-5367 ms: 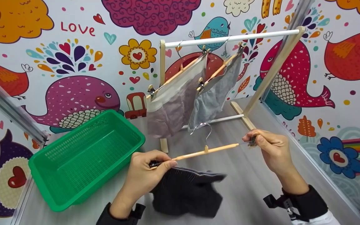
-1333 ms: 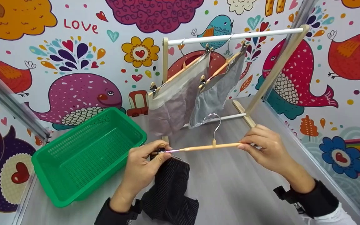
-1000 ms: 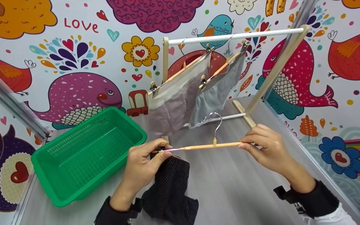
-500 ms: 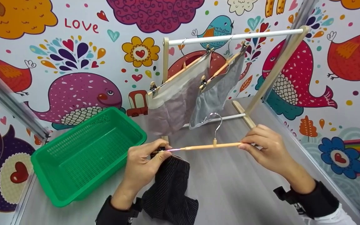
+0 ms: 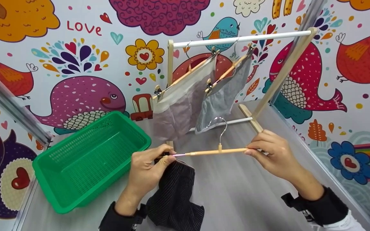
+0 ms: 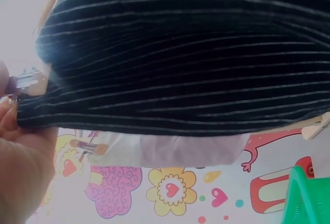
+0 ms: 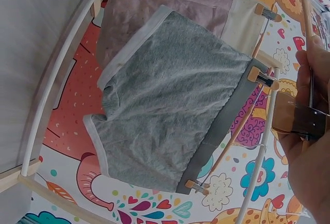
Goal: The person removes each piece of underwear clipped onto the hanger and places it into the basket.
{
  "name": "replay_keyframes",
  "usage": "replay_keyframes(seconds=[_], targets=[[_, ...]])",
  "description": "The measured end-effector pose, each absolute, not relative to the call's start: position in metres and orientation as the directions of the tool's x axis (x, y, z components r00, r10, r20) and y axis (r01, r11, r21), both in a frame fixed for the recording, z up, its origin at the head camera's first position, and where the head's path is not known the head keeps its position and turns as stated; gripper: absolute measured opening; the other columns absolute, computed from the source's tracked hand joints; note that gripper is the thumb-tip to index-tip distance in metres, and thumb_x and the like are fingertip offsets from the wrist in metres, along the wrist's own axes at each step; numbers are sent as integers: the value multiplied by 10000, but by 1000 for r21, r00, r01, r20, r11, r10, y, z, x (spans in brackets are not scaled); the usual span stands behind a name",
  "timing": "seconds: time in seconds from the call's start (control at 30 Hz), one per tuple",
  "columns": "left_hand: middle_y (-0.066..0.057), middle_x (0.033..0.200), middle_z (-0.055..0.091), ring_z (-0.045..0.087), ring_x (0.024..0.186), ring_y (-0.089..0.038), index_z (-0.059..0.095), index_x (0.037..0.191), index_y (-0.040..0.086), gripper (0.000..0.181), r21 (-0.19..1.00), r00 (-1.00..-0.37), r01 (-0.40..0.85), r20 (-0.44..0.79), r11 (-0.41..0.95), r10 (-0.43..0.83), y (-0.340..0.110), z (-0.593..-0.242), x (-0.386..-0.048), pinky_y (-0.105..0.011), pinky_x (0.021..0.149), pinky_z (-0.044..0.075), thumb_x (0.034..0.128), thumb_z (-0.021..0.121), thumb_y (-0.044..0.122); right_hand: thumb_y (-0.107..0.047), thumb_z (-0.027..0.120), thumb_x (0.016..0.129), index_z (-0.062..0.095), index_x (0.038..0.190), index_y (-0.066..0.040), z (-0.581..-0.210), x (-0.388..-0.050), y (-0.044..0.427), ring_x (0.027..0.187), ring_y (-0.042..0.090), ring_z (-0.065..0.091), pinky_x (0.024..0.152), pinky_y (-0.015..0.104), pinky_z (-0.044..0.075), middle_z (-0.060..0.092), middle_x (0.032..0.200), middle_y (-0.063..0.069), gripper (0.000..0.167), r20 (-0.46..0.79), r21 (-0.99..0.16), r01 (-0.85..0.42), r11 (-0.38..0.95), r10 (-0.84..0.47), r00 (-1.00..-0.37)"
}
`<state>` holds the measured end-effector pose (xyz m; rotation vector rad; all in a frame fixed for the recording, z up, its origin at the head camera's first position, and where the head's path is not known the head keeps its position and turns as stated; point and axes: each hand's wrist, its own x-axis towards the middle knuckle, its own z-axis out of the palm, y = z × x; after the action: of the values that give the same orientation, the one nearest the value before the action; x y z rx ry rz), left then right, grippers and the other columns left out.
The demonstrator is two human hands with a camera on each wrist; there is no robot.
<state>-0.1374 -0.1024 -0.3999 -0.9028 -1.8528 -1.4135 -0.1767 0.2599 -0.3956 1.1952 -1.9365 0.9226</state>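
Note:
A wooden clip hanger [image 5: 204, 152] with its metal hook up is held by both hands above the table. The left hand [image 5: 145, 170] pinches its left end, and a black striped garment [image 5: 175, 195] hangs below that hand. At the other end, the right hand [image 5: 276, 157] pinches the rod between thumb and fingers. In the left wrist view the striped garment [image 6: 180, 69] fills the upper part, beside the left hand [image 6: 26, 172] and a clip [image 6: 33, 83]. A clip [image 7: 299, 118] lies against the right hand [image 7: 314, 167] in the right wrist view.
A rack with a white top bar [image 5: 268, 36] stands behind the hands. On it hang a pinkish garment [image 5: 178, 112] and a grey garment [image 5: 222, 99], clipped to hangers. The green basket [image 5: 133, 150] stands to the left. Patterned panels surround the table.
Since the oldest frame the right hand has shifted from the clip to the rod, and the striped garment hangs narrower and further left. Over the last second both hands have stayed nearly still.

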Motion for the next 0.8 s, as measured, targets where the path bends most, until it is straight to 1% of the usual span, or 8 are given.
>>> replay_keyframes(seconds=[0.2, 0.33, 0.43, 0.63, 0.8], targets=[[-79, 865, 774, 700, 719, -134, 794, 977, 17, 225, 544, -568, 821, 811, 177, 142, -103, -401, -139, -209, 643, 559, 794, 820, -110, -295, 722, 994, 784, 880, -39, -396, -175, 261, 750, 169, 522, 662, 216, 406, 661, 777, 30, 287, 815, -230, -915, 332, -448, -368], [-63, 862, 775, 697, 723, -112, 798, 967, 29, 192, 553, -577, 815, 804, 173, 145, -103, -402, -140, -204, 644, 555, 808, 828, -75, -286, 721, 995, 786, 886, -36, -395, -175, 262, 756, 170, 524, 662, 217, 414, 663, 783, 33, 280, 811, -234, -915, 329, -452, -371], [-64, 861, 776, 699, 724, -109, 800, 965, 28, 179, 559, -580, 813, 801, 162, 149, -103, -402, -140, -200, 645, 555, 815, 827, -67, -280, 721, 997, 786, 889, -36, -396, -175, 262, 757, 169, 526, 661, 215, 415, 663, 785, 33, 274, 812, -231, -917, 325, -456, -366], [-79, 848, 775, 715, 723, -124, 796, 961, 10, 204, 534, -556, 830, 817, 163, 156, -103, -400, -140, -199, 651, 565, 795, 823, -105, -277, 724, 1000, 782, 874, -41, -396, -176, 261, 740, 168, 515, 655, 206, 388, 663, 783, 30, 274, 830, -210, -925, 317, -442, -340], [-38, 842, 780, 723, 716, -105, 803, 953, 30, 167, 527, -553, 830, 818, 180, 155, -104, -399, -141, -207, 654, 575, 809, 840, -45, -281, 723, 1000, 780, 870, -38, -395, -176, 260, 743, 169, 514, 661, 199, 386, 664, 783, 36, 282, 833, -212, -923, 322, -435, -343]])
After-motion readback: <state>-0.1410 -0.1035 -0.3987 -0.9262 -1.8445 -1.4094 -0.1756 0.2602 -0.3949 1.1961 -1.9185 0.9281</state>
